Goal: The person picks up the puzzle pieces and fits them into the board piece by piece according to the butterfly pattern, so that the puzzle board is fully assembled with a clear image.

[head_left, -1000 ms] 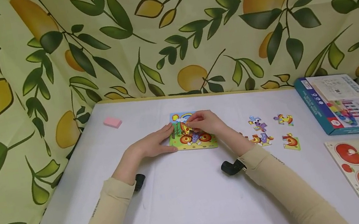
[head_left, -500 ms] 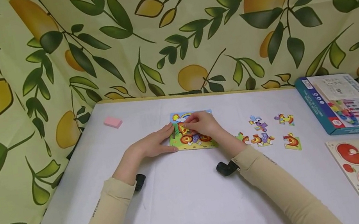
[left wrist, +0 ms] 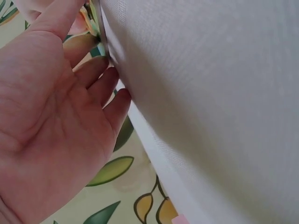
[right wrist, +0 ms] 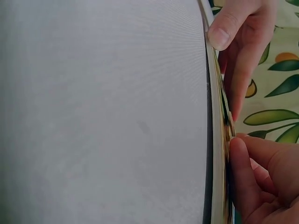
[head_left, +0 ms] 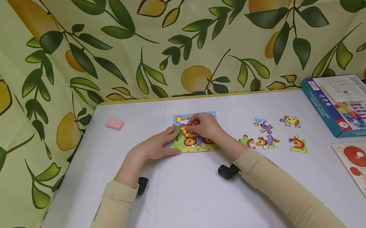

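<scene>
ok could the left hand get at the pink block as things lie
Probably yes: nothing stands between the left hand and the pink block on the white table, though it would have to leave the puzzle board.

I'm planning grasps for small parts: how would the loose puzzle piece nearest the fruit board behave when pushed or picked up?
The loose puzzle piece lies flat, so it would probably slide rather than roll or tip. It looks small and thin, suggesting little weight; its unbent outline hints at stiffness.
</scene>
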Motion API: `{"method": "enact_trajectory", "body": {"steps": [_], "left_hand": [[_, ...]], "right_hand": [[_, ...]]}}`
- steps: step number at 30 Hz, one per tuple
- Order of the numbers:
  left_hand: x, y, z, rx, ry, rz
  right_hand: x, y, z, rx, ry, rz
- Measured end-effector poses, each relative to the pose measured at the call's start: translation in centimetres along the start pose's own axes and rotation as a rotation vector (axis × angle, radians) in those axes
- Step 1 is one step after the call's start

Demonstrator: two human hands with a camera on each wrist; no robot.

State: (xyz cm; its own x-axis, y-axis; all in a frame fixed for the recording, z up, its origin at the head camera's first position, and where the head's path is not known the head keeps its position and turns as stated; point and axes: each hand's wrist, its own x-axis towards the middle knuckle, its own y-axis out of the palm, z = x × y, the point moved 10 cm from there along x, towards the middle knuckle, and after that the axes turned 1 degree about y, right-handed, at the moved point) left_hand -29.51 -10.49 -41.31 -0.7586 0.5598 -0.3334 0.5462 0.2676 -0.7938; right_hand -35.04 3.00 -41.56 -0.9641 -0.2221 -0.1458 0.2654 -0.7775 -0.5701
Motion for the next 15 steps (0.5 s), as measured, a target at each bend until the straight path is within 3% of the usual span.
{"method": "enact_trajectory", "body": {"steps": [15], "left_hand": [[0.08, 0.01, -0.02, 0.016, -0.005, 0.006]], "right_hand": [[0.09, 0.05, 0.37, -0.034, -0.019, -0.012]]}}
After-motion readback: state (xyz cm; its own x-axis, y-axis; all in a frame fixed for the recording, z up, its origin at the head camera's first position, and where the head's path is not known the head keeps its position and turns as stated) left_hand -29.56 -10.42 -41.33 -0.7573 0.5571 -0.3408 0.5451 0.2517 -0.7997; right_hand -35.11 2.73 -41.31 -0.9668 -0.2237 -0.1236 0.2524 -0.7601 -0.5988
